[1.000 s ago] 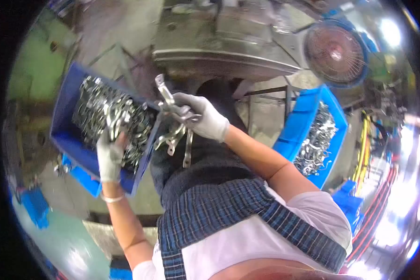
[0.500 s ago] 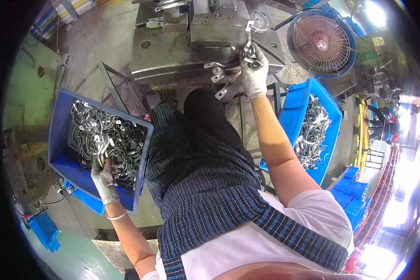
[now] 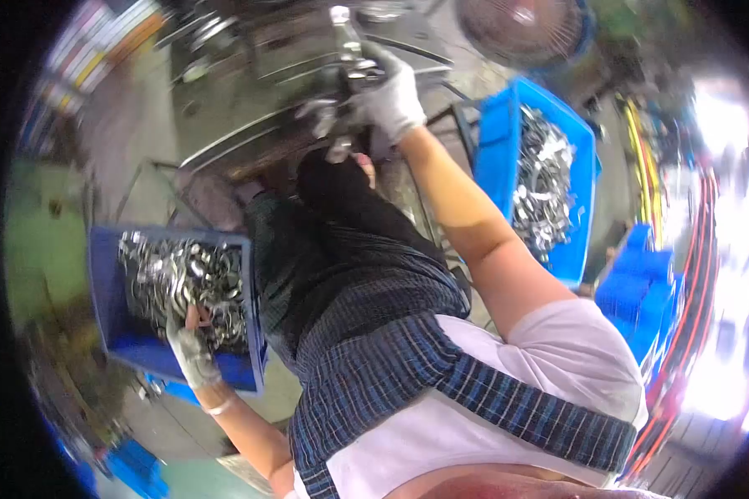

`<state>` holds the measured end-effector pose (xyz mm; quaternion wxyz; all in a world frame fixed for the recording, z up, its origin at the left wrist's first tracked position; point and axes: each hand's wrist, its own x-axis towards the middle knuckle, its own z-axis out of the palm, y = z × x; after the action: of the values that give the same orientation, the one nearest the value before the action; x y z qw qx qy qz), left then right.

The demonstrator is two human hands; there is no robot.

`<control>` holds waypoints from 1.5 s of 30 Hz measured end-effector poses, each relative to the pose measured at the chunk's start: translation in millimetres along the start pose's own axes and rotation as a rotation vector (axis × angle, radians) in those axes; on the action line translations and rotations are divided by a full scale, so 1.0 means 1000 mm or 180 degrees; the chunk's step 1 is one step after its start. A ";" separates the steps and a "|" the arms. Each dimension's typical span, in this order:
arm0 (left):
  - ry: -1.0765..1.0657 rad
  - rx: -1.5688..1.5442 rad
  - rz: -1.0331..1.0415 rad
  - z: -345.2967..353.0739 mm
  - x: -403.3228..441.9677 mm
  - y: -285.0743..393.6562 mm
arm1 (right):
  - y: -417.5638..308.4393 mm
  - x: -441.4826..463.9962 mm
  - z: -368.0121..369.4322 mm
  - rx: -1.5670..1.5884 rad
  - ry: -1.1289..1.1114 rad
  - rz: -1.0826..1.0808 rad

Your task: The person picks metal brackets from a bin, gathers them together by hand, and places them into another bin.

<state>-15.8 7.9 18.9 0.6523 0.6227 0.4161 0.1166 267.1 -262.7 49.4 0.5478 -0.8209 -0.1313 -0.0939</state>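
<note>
My right hand, in a white glove, is closed around a bunch of curved metal brackets with flattened ends, held over the front of the dark machine bed. The brackets are smeared by motion. On the left, my gloved left hand reaches into a dark blue bin heaped with similar bent metal parts. Its fingers are wrapped around some curved metal brackets on top of the pile; how many cannot be made out.
To the right stands a bright blue bin with more bent metal parts. A large fan is behind it. Blue boxes are stacked farther right, and a metal frame stand is at the left.
The whole view has shifted and blurred as my head turned. My right hand, with its brackets, has moved left and nearer the machine's front edge. My left hand stays in the dark blue bin.
</note>
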 end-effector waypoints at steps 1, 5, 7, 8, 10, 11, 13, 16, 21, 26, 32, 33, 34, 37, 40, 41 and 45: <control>-0.0120 0.0258 -0.0243 0.002 -0.003 0.010 | 0.004 -0.004 -0.004 0.0281 0.0134 -0.0203; -0.0078 0.0980 0.0247 -0.023 0.011 -0.011 | 0.015 -0.029 -0.073 -0.0843 0.0462 -0.0420; -0.0301 0.0499 0.0568 -0.045 0.027 -0.036 | -0.005 -0.042 -0.125 -0.1518 0.0616 0.0199; -0.0143 0.0429 0.0500 -0.043 0.022 -0.033 | 0.007 -0.050 -0.156 -0.1728 0.0654 0.0502; -0.0014 0.0336 0.0384 -0.043 0.020 -0.032 | 0.026 -0.074 -0.213 -0.2682 0.0769 0.0855; -0.0063 0.0311 0.0330 -0.046 0.024 -0.038 | 0.038 -0.087 -0.240 -0.2929 0.0722 0.1290; -0.0141 0.0268 0.0217 -0.054 0.033 -0.052 | 0.061 -0.115 -0.291 -0.3624 0.0220 0.1711; -0.0185 0.0271 0.0175 -0.051 0.020 -0.043 | 0.053 -0.136 -0.318 -0.4587 -0.1314 0.2706; -0.0302 -0.0191 0.0082 0.005 -0.024 0.003 | 0.004 -0.087 -0.222 -0.3206 -0.0988 0.1379; -0.1425 0.0349 -0.0435 0.039 -0.035 0.028 | -0.048 -0.106 -0.018 -0.0170 -0.2467 -0.0914; -0.1731 0.0008 -0.0602 0.046 -0.055 0.013 | -0.050 -0.140 0.047 -0.0102 -0.4377 -0.1384; -0.1904 0.0255 -0.0336 0.047 -0.053 0.007 | -0.048 -0.143 0.051 -0.0085 -0.4620 -0.1472; -0.1927 0.0078 -0.0358 0.047 -0.055 0.006 | -0.045 -0.150 0.055 0.0609 -0.4402 -0.1513; -0.1284 -0.0108 -0.0667 0.041 -0.051 0.014 | -0.044 -0.121 0.042 -0.0371 -0.5282 -0.0364; -0.0844 -0.0675 -0.0749 0.021 -0.034 -0.004 | -0.020 -0.089 0.006 0.0742 -0.3234 0.0068; -0.0235 -0.1357 -0.1061 0.023 -0.033 -0.009 | -0.044 -0.081 -0.005 0.1456 -0.2528 0.0987; 0.0025 -0.0845 -0.1082 0.016 -0.015 -0.015 | -0.026 -0.035 -0.006 0.1010 -0.0462 0.0430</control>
<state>-19.9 -16.2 9.0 0.7372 0.4518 0.4987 0.0611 225.4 -263.1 64.0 0.6646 -0.7358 -0.1282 0.0244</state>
